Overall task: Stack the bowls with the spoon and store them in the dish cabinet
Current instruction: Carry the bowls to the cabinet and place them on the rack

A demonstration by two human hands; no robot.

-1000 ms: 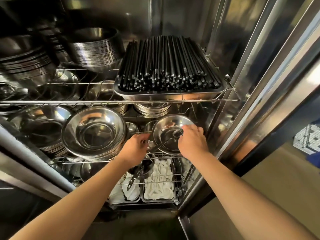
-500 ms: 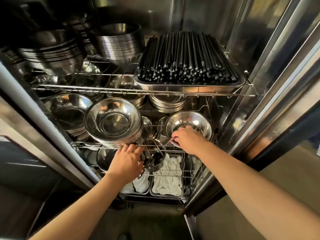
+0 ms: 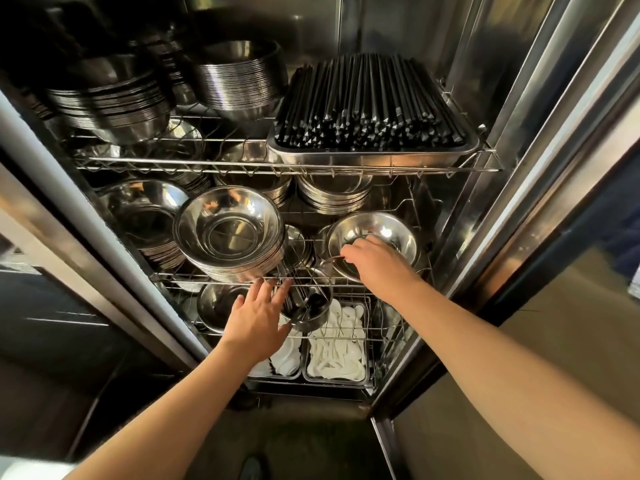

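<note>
A steel bowl sits at the right of the dish cabinet's middle wire shelf. My right hand lies over its front rim. Its fingers are closed on a thin metal handle, the spoon, which sticks out to the left. My left hand is lower, below the shelf's front wire, with its fingers spread and nothing in it. Just right of its thumb stands a small steel cup with a dark utensil inside. A tall stack of wide steel bowls fills the shelf's middle.
On the top shelf are a steel tray of black chopsticks and more bowl stacks. Two trays of white spoons sit on the bottom shelf. The cabinet's steel frame stands on the right, another upright on the left.
My left hand has dropped from beside the bowl to below the shelf's front wire and spread its fingers. My right hand stays at the bowl. The view has shifted left.
</note>
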